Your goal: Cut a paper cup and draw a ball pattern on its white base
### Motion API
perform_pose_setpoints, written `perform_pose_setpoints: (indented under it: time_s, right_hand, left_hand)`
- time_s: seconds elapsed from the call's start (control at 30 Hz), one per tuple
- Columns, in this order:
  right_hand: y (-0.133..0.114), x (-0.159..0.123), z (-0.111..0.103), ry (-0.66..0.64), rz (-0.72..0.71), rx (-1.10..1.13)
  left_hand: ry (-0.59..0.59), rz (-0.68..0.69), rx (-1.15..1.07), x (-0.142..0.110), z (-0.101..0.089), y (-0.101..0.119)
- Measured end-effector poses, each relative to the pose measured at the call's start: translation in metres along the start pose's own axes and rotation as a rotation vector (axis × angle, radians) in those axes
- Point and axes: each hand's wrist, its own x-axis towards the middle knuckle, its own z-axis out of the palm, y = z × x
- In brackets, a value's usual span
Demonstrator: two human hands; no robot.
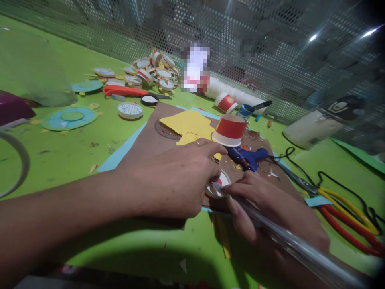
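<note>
On a brown sheet [138, 140], a small round white-and-red paper piece [224, 179] lies partly covered by my fingers. My left hand [177, 176] holds its left side, with the index finger stretched out above it. My right hand [276, 208] grips a long, shiny grey rod-like tool [288, 237] whose pointed tip rests at the piece's middle. Whether that tip is a blade or a nib I cannot tell. Just beyond my hands are a red-and-white paper cup [230, 129], a blue glue gun [251, 157] and yellow paper [189, 122].
Scissors [339, 208] with red and yellow handles lie at the right beside a black cord. Several cut cup pieces [150, 72] are heaped at the back, near an orange-handled cutter [129, 91]. A pale bottle [315, 126] leans right; a blue-green paper disc [70, 118] lies left.
</note>
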Motion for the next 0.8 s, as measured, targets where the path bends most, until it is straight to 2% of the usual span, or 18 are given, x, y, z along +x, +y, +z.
perform_pose_setpoints:
  time_s: [0.13, 0.33, 0.6, 0.8]
  right_hand:
    - [-0.004, 0.0, -0.001, 0.003, 0.052, 0.02]
    - [-0.005, -0.003, 0.008, 0.145, 0.093, 0.044]
    - [-0.005, 0.0, -0.002, 0.031, 0.061, 0.04]
    - [0.004, 0.002, -0.005, 0.023, -0.049, -0.052]
  left_hand:
    - [-0.022, -0.017, -0.016, 0.0, 0.001, 0.0]
    - [-0.004, -0.006, -0.005, 0.0, 0.001, -0.001]
    - [0.022, 0.024, 0.017, -0.002, 0.002, -0.002]
    - [-0.012, 0.024, -0.001, 0.0, 0.0, -0.003]
